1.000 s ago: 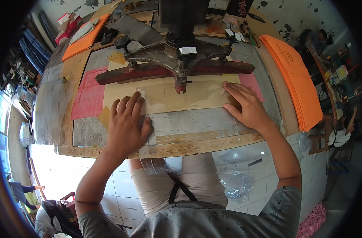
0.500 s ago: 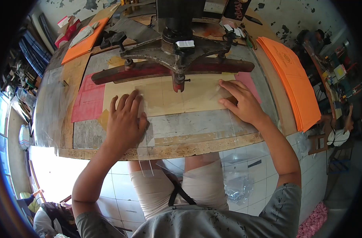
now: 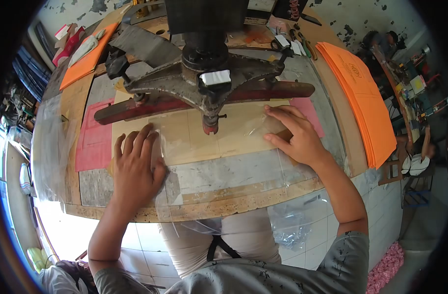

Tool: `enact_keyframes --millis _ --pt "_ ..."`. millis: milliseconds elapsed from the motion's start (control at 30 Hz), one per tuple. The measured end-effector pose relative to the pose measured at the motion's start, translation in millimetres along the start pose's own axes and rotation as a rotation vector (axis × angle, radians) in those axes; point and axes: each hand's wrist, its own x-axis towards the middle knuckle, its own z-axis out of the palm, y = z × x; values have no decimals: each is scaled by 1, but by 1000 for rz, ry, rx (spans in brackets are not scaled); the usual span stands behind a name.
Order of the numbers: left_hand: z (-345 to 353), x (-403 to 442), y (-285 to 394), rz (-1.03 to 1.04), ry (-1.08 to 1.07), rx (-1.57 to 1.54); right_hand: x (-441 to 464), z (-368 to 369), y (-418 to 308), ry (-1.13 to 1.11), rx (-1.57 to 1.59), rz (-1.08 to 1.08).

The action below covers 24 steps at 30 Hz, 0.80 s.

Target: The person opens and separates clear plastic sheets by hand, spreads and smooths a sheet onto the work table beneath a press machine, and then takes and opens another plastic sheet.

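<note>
A clear plastic sheet (image 3: 171,188) lies over a cream-coloured board (image 3: 189,139) on the worktable, its front edge hanging past the table rim. My left hand (image 3: 137,166) rests palm down at the sheet's left side, fingers stretched out and slightly spread. On the right, my right hand (image 3: 300,134) touches the sheet near the board's end, thumb and fingers apart. Beyond both hands stands a metal press head (image 3: 216,95) with a long, worn red bar (image 3: 160,110) above the board's far part. Pink sheets (image 3: 94,139) show at either end of the board.
A stack of orange sheets (image 3: 356,98) lies along the right edge. Another orange pile (image 3: 84,66) with a pale glove (image 3: 86,49) is at far left. Pliers (image 3: 309,49) lie at the back. Clear plastic (image 3: 52,152) drapes at the left. Another person sits at far right.
The view has shifted, and the press head and red bar appear larger and lower left. My left hand appears farther left and lower; my right hand keeps nearly the same place.
</note>
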Motion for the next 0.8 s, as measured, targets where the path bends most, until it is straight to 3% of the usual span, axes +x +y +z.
enact_keyframes --millis 800 --pt "-1 2 -10 -24 -19 -94 14 -3 -11 -20 22 47"
